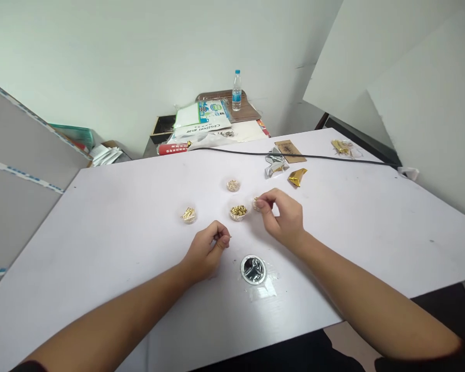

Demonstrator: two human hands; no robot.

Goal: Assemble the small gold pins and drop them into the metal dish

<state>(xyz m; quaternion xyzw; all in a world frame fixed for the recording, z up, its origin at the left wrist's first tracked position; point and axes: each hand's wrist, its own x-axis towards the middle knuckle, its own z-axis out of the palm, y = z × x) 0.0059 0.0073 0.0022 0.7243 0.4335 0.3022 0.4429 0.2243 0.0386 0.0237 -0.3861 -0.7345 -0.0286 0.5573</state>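
Observation:
My left hand [209, 249] is closed in a pinch low over the white table. A tiny gold-coloured piece [230, 236] pokes out from its fingertips, too small to name. My right hand [282, 216] has thumb and forefinger together at a small clear cup [255, 203], which the fingers partly hide. Whether they grip the cup or something in it does not show. Between the hands stands a clear cup [238, 217] of small gold metal pieces. Another cup [188, 220] with thin gold pins is to the left, and a cup [233, 186] of pale gold pieces sits farther back.
A round cable-hole cover [253, 269] with clear tape lies in front. A black cable [232, 151] crosses the table's back. Silver foil packets [276, 169], a gold packet [297, 177] and brown card [290, 151] lie behind right. A water bottle [236, 93] stands beyond the table.

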